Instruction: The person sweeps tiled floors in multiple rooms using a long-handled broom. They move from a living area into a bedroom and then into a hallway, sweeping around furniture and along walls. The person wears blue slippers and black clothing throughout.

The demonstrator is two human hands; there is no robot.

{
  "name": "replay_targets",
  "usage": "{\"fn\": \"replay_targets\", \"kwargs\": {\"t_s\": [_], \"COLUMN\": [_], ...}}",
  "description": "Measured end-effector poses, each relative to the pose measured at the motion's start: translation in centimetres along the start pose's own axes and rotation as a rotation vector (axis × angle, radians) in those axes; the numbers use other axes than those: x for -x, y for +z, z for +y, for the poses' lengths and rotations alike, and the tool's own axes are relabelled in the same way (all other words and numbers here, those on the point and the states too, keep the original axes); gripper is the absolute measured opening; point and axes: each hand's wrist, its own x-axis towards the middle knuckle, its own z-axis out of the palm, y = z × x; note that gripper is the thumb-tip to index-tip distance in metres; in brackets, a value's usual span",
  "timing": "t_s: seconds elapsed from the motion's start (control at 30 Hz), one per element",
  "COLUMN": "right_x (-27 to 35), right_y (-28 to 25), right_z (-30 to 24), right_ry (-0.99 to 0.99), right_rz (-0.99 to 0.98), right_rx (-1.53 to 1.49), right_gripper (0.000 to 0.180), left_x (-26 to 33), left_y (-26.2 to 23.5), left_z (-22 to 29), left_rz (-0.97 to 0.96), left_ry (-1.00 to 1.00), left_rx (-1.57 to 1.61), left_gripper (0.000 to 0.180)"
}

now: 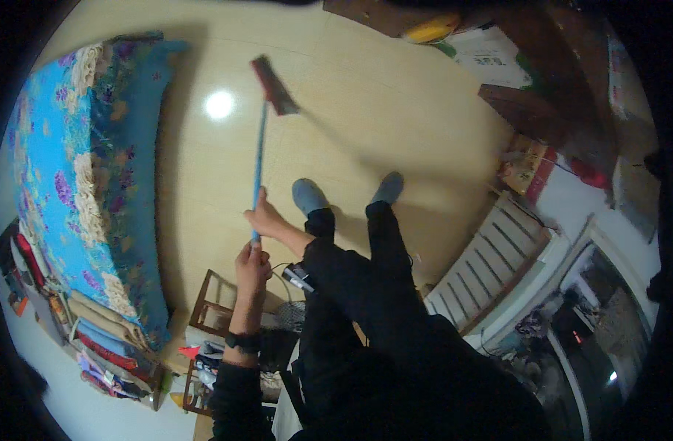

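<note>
A broom with a blue handle stretches away from me over the floor. Its red and dark head lies at the far end, slightly blurred. My left hand is closed round the near end of the handle, with a dark band on that wrist. Farther up, my right hand grips the same handle, its arm reaching across from the right. Both hands are left of my legs. My grey-blue shoes stand on the floor to the right of the handle.
A bed with a blue floral cover fills the left side. Folded clothes and a wooden rack are at the lower left. On the right are a white slatted panel, a carton and dark wooden furniture. The pale floor lies between.
</note>
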Motion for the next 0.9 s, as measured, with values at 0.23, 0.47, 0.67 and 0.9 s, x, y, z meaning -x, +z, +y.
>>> {"fn": "replay_targets", "kwargs": {"t_s": [0.23,0.47,0.67,0.9], "right_x": [8.5,6.4,-1.3,-3.2], "right_y": [-2.5,-5.9,12.1,14.6], "right_z": [9.5,15.2,5.6,0.1], "right_ry": [0.023,0.53,0.221,0.036], "right_rz": [0.402,0.412,-0.066,-0.159], "right_rx": [-0.17,-0.21,0.21,0.423], "right_gripper": [0.075,0.039,0.08,0.078], "left_x": [4.2,-3.7,-1.2,-0.8], "left_y": [1.3,3.5,-12.9,-12.6], "left_z": [-7.1,-11.1,-6.9,-5.2], "left_rz": [-0.274,-0.259,0.141,0.279], "left_ry": [-0.103,0.135,0.162,0.118], "left_rx": [-0.025,-0.674,-0.265,0.035], "left_gripper": [0.022,0.033,0.031,0.034]}}
